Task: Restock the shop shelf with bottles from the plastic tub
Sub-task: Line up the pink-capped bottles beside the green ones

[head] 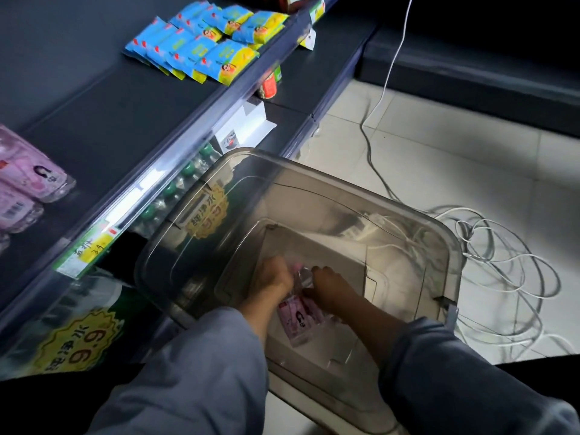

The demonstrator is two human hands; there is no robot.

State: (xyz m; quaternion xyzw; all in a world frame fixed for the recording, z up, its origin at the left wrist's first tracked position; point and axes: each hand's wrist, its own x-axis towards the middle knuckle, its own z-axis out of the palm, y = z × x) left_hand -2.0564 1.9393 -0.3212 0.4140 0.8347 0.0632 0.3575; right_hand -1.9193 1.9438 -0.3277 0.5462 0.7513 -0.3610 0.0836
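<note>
My left hand (276, 274) and right hand (326, 285) both pinch the bottle (299, 318) inside the tub (452, 243); its long axis points away from me, shelf (103, 127) to the left.

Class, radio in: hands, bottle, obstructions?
Both hands, left, right, gripping pink-labelled clear plastic bottle inside translucent grey plastic tub. Nothing obstructing.

Pale tiled floor (439, 146) w/ tangled white cable (508, 255) (dim light).
</note>
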